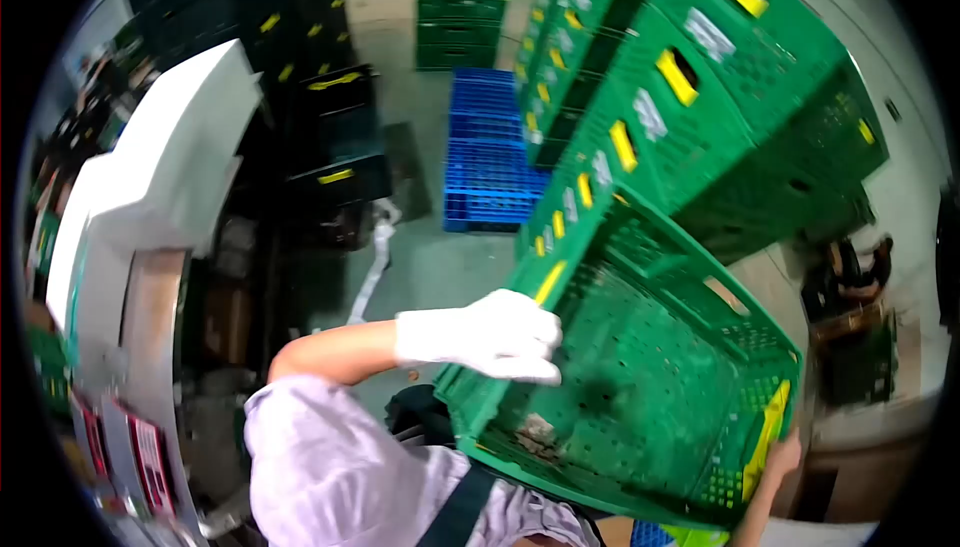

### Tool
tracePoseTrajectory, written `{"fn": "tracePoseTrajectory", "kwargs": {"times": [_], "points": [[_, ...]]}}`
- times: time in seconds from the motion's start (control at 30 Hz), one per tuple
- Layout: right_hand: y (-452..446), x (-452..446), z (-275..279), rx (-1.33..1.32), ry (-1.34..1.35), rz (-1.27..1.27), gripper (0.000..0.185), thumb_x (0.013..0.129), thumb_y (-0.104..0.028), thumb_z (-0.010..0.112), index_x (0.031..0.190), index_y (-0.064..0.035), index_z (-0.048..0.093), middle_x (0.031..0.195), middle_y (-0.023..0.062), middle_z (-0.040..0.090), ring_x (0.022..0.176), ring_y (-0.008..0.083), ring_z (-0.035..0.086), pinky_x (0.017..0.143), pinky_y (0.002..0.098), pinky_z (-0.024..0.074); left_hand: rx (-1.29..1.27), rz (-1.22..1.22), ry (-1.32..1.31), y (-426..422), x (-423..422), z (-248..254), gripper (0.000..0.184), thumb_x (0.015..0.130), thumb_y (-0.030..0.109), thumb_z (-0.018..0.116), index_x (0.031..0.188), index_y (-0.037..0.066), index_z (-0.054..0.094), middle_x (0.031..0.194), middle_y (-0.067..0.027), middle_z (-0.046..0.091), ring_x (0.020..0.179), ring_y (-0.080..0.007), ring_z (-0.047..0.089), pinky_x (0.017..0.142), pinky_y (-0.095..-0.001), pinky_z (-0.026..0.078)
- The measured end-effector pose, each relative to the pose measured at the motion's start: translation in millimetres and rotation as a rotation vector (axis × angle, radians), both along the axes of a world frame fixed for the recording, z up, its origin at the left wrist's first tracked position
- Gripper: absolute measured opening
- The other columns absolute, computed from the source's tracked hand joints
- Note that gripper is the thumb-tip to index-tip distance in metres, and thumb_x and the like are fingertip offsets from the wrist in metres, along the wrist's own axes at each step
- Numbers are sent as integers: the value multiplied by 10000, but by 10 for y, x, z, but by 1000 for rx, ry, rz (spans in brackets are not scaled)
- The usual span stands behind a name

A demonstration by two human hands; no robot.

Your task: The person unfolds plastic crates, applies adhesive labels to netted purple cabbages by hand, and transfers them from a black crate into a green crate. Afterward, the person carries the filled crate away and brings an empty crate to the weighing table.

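An open green crate with dirt and a pale scrap inside it is tilted in front of my body. My left hand, in a white glove, is closed over the crate's left rim, just below a yellow handle piece. At the crate's right end, my right hand grips the side by the other yellow handle. Its fingers are partly hidden behind the crate wall, and no glove shows on it.
Tall stacks of green crates with yellow handles stand beyond the held crate. Blue pallets lie on the floor ahead, with a smaller crate stack behind them. Dark crates and a white machine are at left.
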State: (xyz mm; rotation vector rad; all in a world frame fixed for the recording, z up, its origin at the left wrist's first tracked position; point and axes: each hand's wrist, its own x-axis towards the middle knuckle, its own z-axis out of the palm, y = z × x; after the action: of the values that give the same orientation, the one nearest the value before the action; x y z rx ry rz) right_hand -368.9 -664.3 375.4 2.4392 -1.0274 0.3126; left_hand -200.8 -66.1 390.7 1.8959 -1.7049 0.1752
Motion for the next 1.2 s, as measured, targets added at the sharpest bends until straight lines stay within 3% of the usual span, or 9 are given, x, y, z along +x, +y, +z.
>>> {"fn": "tracePoseTrajectory", "kwargs": {"times": [0.2, 0.37, 0.4, 0.53, 0.7, 0.77, 0.83, 0.9, 1.2], "points": [[-54, 74, 6, 109, 53, -23, 423, 685, -256, 625, 1050, -66, 530, 880, 173, 593, 833, 334, 571, 705, 415, 473, -244, -107, 570, 19, 258, 20, 306, 791, 267, 552, 551, 101, 459, 598, 1, 451, 556, -181, 458, 647, -295, 343], [-388, -41, -192, 328, -51, 141, 429, 680, -288, 618, 995, -1, 565, 935, 216, 581, 885, 337, 554, 762, 416, 443, -81, -295, 72, -297, 452, -96, 404, 732, 465, 517, 531, 122, 443, 582, -23, 418, 555, -208, 428, 650, -347, 342], [-24, 76, 99, 611, -33, -89, 446, 693, -305, 601, 1023, -8, 559, 960, 226, 574, 907, 339, 549, 787, 415, 432, -24, -310, 3, -272, 499, -128, 410, 727, 460, 470, 500, 121, 428, 546, -28, 387, 536, -215, 415, 618, -354, 339], [36, -196, -54, 516, -199, -8, 503, 722, -394, 582, 1016, 14, 561, 976, 237, 565, 906, 355, 546, 801, 422, 425, 75, -292, -60, -321, 499, -76, 308, 594, 368, 515, 472, 115, 388, 496, -37, 342, 474, -228, 384, 474, -348, 288], [261, -768, 49, 475, -242, -147, 429, 720, -393, 583, 994, -64, 609, 950, 219, 588, 918, 348, 550, 820, 417, 436, -119, -281, -4, -395, 389, -72, 510, 837, 486, 323, 526, 83, 349, 520, -49, 371, 485, -235, 386, 517, -340, 325], [473, -1217, -3, 441, -313, -184, 424, 720, -408, 579, 990, -83, 612, 961, 205, 588, 931, 341, 547, 817, 421, 435, -208, -300, -144, -409, 357, -112, 383, 740, 404, 444, 538, 88, 370, 518, -44, 382, 470, -220, 390, 503, -329, 320], [856, -1723, -102, 432, -456, -243, 471, 693, -410, 594, 912, 7, 585, 980, 219, 572, 936, 369, 539, 802, 426, 450, -296, -497, -71, -471, 326, -33, 187, 568, 96, 523, 508, 93, 346, 522, -40, 380, 482, -188, 392, 484, -276, 291], [1394, -1989, -224, 451, -593, -350, 472, 699, -401, 587, 950, -1, 579, 1003, 219, 564, 937, 374, 534, 805, 423, 447, -306, -340, -123, -349, 436, -150, 202, 590, 130, 531, 516, 86, 348, 553, -42, 390, 506, -176, 390, 506, -267, 281], [5114, -3796, -764, 426, -1101, -875, 279, 753, -256, 563, 849, -1, 621, 714, 182, 610, 710, 277, 606, 678, 370, 455, -268, -981, 26, -433, -2, 757, 252, 658, 201, 508, 492, 81, 360, 491, -30, 370, 461, -176, 371, 504, -276, 289]]}}
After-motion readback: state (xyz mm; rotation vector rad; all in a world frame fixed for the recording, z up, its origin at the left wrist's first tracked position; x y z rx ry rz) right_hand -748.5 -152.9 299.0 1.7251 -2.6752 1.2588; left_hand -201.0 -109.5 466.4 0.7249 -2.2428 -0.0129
